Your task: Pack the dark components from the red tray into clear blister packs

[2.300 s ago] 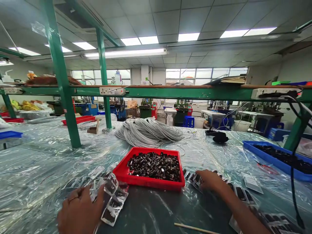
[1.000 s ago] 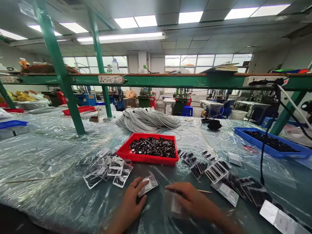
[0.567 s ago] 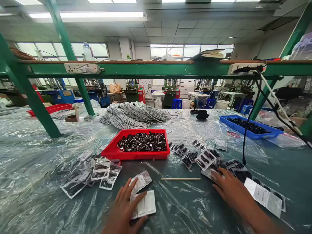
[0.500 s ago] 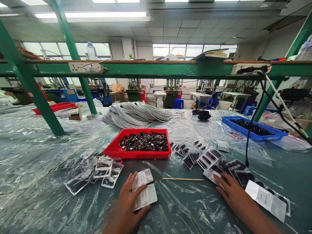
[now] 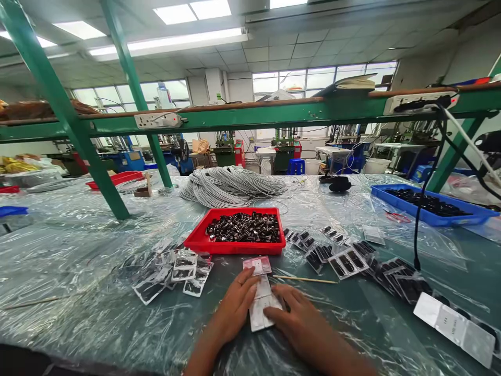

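Note:
A short column of silver foil-backed packets (image 5: pixel 263 305) lies on the plastic-covered table in front of me, printed side up. My left hand (image 5: pixel 237 305) is closed along their left side, fingertips pressed on the foil. From the right, my right hand (image 5: pixel 299 321) grips the edge, its thumb on top of the foil. A pinkish packet (image 5: pixel 258 265) shows just beyond my left fingertips. Clear packets (image 5: pixel 183 266) with dark contents are heaped to the left. More packets holding black pieces (image 5: pixel 348 262) spread out on the right.
A red tray (image 5: pixel 235 248) of small black and metallic parts stands ahead. A thin wooden stick (image 5: pixel 305 279) lies right of the packets. Farther off are a grey cable coil (image 5: pixel 235 185) and a blue tray (image 5: pixel 430 214). A black cable (image 5: pixel 418 235) hangs at the right.
My right hand has come from the packets on the right to the middle, beside my left hand. The middle packets now lie straighter, and a pinkish one shows at their far end. The view has shifted.

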Motion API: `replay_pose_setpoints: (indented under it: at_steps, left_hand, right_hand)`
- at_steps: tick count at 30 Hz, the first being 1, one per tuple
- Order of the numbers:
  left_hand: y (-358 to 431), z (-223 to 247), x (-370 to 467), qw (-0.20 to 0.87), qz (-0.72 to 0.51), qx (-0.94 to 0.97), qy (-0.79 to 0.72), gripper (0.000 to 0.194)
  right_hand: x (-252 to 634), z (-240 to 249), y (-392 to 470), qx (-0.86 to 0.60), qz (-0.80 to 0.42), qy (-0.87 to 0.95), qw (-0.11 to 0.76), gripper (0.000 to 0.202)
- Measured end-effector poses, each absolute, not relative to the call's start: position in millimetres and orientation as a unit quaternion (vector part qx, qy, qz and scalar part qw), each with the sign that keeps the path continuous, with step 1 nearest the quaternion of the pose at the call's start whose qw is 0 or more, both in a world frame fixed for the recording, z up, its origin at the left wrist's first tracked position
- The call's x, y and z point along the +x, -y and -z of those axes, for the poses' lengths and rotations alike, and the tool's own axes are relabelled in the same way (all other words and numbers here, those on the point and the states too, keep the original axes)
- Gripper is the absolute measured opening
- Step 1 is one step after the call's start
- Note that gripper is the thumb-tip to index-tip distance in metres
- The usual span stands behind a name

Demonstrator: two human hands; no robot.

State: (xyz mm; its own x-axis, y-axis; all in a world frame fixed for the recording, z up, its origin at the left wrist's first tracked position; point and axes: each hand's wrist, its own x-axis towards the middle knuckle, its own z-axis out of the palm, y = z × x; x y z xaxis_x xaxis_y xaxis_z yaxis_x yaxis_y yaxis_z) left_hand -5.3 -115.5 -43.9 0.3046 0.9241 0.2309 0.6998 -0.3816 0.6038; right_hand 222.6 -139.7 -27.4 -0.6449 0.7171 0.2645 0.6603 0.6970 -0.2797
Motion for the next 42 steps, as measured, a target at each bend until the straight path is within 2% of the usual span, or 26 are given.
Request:
replay_pose_setpoints:
  at_steps: [3,7,10,12,14,17,20,24,26,28,30,33,37,42]
  left_hand:
    - [121,47,-9,0.194,-0.278,0.788,-0.514,0.042]
    - [124,52,-10,0.205,-0.252,0.812,-0.486,0.044]
    - [124,51,-8,0.143,-0.256,0.82,-0.491,0.049]
    - [125,49,-6,0.1,-0.251,0.824,-0.498,0.062]
    - [126,46,-5,0.084,-0.228,0.832,-0.5,0.077]
    - [130,42,-2,0.092,-0.192,0.837,-0.505,0.081]
    - [140,44,4,0.1,-0.178,0.831,-0.518,0.078]
    - [152,56,18,0.11,-0.167,0.834,-0.514,0.078]
    - [155,60,20,0.104,-0.209,0.814,-0.532,0.062]
    - [153,59,18,0.096,-0.26,0.768,-0.577,0.049]
    - [148,52,14,0.105,-0.272,0.734,-0.613,0.048]
    - [138,38,14,0.14,-0.231,0.731,-0.626,0.055]
    - [124,28,21,0.15,-0.221,0.723,-0.637,0.045]
    - [111,38,17,0.211,-0.295,0.676,-0.641,0.04]
  right_hand:
    - [207,34,137,-0.372,-0.06,0.901,0.215,0.031]
    - [215,38,144,-0.383,-0.12,0.897,0.185,0.034]
    - [236,32,130,-0.393,-0.144,0.886,0.198,0.038]
    - [253,31,109,-0.442,-0.112,0.865,0.211,0.042]
    - [267,34,88,-0.49,-0.055,0.854,0.168,0.049]
    - [280,43,71,-0.496,0.024,0.865,0.072,0.052]
    - [292,44,77,-0.493,0.026,0.865,0.088,0.039]
    - [301,23,94,-0.501,-0.17,0.81,0.254,0.022]
    - [294,10,97,-0.495,-0.283,0.744,0.348,0.021]
    - [276,1,96,-0.471,-0.407,0.653,0.431,0.029]
    - [251,-4,91,-0.41,-0.548,0.549,0.48,0.037]
    - [209,-9,79,-0.284,-0.698,0.432,0.495,0.044]
    - [160,-6,57,-0.212,-0.726,0.415,0.506,0.046]
    - [125,14,34,-0.217,-0.694,0.428,0.537,0.05]
